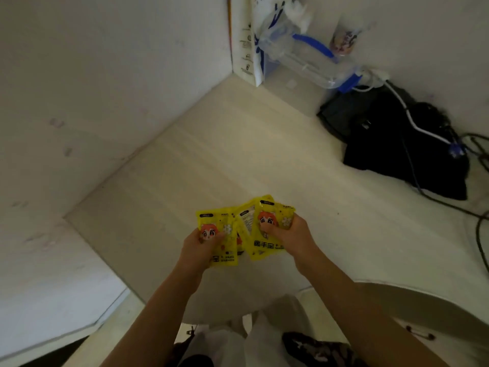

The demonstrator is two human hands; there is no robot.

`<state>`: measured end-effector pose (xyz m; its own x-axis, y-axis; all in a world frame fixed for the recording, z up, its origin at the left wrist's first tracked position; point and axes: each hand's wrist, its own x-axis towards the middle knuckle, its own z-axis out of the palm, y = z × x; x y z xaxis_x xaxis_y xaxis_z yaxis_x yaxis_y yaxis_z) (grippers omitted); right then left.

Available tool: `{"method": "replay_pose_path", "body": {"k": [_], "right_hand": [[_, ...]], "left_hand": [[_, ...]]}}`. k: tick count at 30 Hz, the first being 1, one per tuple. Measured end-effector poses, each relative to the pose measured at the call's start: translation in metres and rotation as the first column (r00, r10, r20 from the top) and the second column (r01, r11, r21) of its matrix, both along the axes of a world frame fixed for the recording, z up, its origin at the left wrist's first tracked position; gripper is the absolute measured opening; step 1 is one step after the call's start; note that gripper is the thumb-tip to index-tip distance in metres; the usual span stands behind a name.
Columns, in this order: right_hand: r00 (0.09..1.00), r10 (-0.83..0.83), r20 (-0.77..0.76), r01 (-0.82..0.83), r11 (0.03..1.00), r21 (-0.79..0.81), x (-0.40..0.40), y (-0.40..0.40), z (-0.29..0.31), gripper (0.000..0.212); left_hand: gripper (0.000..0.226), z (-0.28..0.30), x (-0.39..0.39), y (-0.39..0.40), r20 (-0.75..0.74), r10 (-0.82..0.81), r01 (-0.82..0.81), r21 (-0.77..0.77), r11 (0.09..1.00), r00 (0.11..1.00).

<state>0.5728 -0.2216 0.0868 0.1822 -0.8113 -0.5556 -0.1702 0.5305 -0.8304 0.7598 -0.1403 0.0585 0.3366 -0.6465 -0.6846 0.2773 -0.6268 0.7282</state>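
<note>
The right yellow packet (266,249) carries large dark Chinese characters across its near half that seem to read 暖手宝, and small capitals at its far edge starting "HAR", the rest blurred. The left yellow packet (228,235) shows similar capitals and small near-edge print too blurred to read. Far off, the white paper bag (247,49) bears a column of tiny unreadable symbols.

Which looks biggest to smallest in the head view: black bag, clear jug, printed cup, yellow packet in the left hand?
Largest first:
black bag
clear jug
yellow packet
printed cup
The packet's nearness makes its rank unsure.
</note>
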Motion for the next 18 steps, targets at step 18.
{"method": "replay_pose_path", "body": {"k": [18], "right_hand": [[0.737,-0.666,-0.113,0.675,0.733,0.086,-0.092,0.217,0.011,0.013]], "left_hand": [[0.02,0.023,-0.096,0.076,0.074,-0.546,0.55,-0.06,0.833,0.835]]}}
